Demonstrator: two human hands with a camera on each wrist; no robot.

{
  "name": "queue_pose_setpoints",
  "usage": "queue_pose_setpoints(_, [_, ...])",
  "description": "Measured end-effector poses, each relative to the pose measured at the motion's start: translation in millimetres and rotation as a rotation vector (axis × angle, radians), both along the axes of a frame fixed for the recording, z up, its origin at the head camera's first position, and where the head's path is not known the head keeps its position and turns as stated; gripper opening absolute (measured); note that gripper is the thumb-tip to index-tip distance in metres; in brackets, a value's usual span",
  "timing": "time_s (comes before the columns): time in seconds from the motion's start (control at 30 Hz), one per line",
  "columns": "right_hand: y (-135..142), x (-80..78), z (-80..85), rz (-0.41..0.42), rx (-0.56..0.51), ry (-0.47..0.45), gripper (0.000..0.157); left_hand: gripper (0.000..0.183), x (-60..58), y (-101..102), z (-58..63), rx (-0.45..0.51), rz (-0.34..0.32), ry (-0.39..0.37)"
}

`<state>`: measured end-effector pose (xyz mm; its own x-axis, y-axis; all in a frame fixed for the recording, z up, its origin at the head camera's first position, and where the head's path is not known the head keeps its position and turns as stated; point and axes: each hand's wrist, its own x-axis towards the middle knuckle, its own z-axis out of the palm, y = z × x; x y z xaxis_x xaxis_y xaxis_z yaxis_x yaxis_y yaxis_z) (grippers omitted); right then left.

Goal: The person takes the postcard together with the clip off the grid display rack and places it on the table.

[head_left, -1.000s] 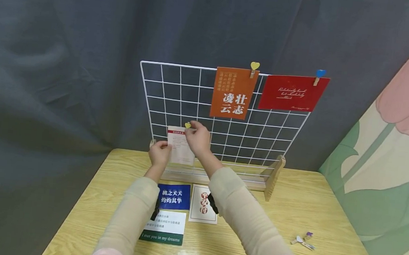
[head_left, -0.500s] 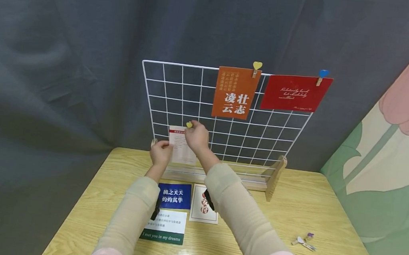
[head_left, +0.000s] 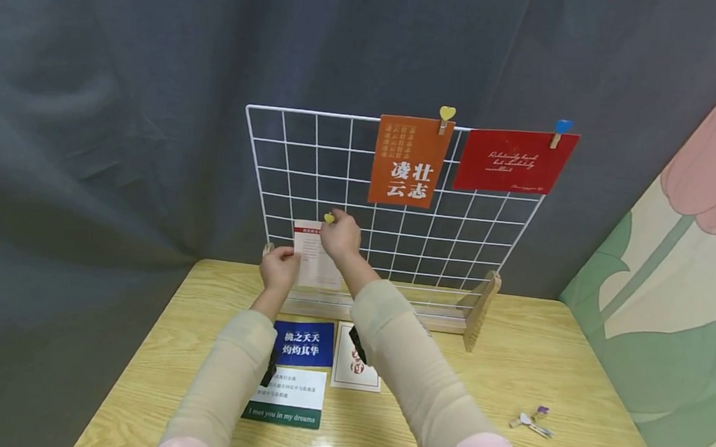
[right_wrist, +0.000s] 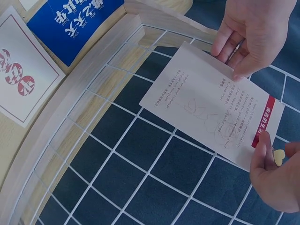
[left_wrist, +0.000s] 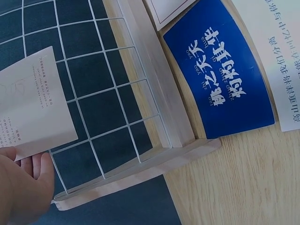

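A white card (head_left: pixel 315 266) with a red band along its top lies against the lower left of a white wire grid (head_left: pixel 388 243). My left hand (head_left: pixel 279 268) pinches the card's left edge between thumb and fingers. At the card's top right corner, my right hand (head_left: pixel 341 236) pinches a small clip with a yellow heart (right_wrist: pixel 278 157); the fingers hide most of the clip's body. The right wrist view shows printed text and a faint line drawing on the card, with the left hand (right_wrist: pixel 255 35) at its side edge.
An orange card (head_left: pixel 410 161) and a red card (head_left: pixel 514 162) hang clipped along the grid's top. Below lie a blue card (head_left: pixel 304 343), a white-and-green card (head_left: pixel 286 414) and a red-stamped white card (head_left: pixel 346 377). Loose clips (head_left: pixel 531 423) lie at right.
Both hands keep nearly the same place on the card and clip. The right hand and forearm have shifted slightly left. The head view has wobbled a little.
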<state>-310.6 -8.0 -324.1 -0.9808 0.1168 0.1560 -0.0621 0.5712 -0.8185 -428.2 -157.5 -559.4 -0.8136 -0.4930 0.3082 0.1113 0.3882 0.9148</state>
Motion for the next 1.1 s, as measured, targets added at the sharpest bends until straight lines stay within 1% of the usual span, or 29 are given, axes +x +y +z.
queue_pose_setpoints(0.03, [0.0,-0.4,0.0,-0.007,0.002,0.0,0.038,0.01,11.8,3.7,14.3,0.014,-0.015,-0.014])
queue_pose_setpoints(0.1, [0.2,-1.2,-0.1,-0.028,0.012,-0.002,0.039,0.007,35.6,11.2,40.2,0.047,-0.04,0.052])
queue_pose_setpoints(0.2, [-0.2,-2.2,0.2,-0.062,0.043,-0.01,0.038,0.007,84.3,27.5,97.4,0.078,-0.054,0.006])
queue_pose_setpoints(0.23, [-0.4,-2.8,0.1,-0.072,0.059,-0.01,0.038,0.008,84.2,29.5,99.2,0.071,-0.038,-0.006])
queue_pose_setpoints(0.27, [-0.8,-3.5,-0.2,-0.081,0.067,-0.012,0.037,0.008,94.0,33.5,110.0,0.067,-0.026,-0.011])
queue_pose_setpoints(0.3, [-1.0,-4.1,-0.5,-0.089,0.075,-0.012,0.037,0.009,105.0,38.3,124.5,0.052,-0.011,-0.07])
queue_pose_setpoints(0.33, [-1.4,-4.7,-0.7,-0.094,0.078,-0.013,0.037,0.012,113.8,41.5,135.7,0.04,-0.007,-0.117])
queue_pose_setpoints(0.43, [-1.7,-6.1,-1.2,-0.111,0.086,-0.013,0.035,0.014,121.8,45.1,145.7,0.016,0.002,-0.129])
queue_pose_setpoints(0.6, [-1.2,-6.9,-0.4,-0.143,0.1,-0.013,0.032,0.013,124.8,46.6,147.8,0.017,-0.021,-0.082])
queue_pose_setpoints(0.63, [-1.1,-7.0,-0.1,-0.146,0.109,-0.009,0.031,0.013,124.3,46.6,147.5,0.015,-0.024,-0.08])
queue_pose_setpoints(0.7, [-1.1,-7.2,0.5,-0.146,0.129,0.001,0.03,0.013,122.5,47.0,147.2,0.019,-0.017,-0.103])
queue_pose_setpoints(0.73, [-1.2,-7.3,0.6,-0.143,0.137,0.007,0.029,0.012,122.3,45.9,146.2,0.018,-0.02,-0.083])
queue_pose_setpoints(0.83, [-1.9,-6.8,0.7,-0.13,0.155,0.026,0.027,0.009,121.3,41.2,143.9,0.049,-0.06,-0.047])
queue_pose_setpoints(0.87, [-2.1,-6.9,0.4,-0.129,0.155,0.029,0.026,0.007,109.9,36.7,129.3,0.053,-0.055,-0.02])
queue_pose_setpoints(0.93, [-2.4,-6.9,-0.4,-0.132,0.147,0.036,0.023,0.004,83.9,26.0,95.4,0.038,-0.052,0.043])
queue_pose_setpoints(0.97, [-2.6,-6.8,-0.8,-0.137,0.144,0.039,0.022,0.003,68.4,20.4,77.1,0.045,-0.054,0.042])
queue_pose_setpoints(1.03, [-2.6,-7.1,-1.2,-0.143,0.135,0.046,0.02,0.004,33.9,9.5,36.4,0.022,-0.024,0.05])
queue_pose_setpoints(1.07, [-2.4,-7.2,-1.3,-0.143,0.131,0.049,0.019,0.007,16.2,4.1,15.9,0.01,-0.007,0.042])
queue_pose_setpoints(1.1, [-2.1,-7.0,-1.0,-0.141,0.128,0.052,0.019,0.007,10.6,1.4,9.4,0.008,-0.015,0.047])
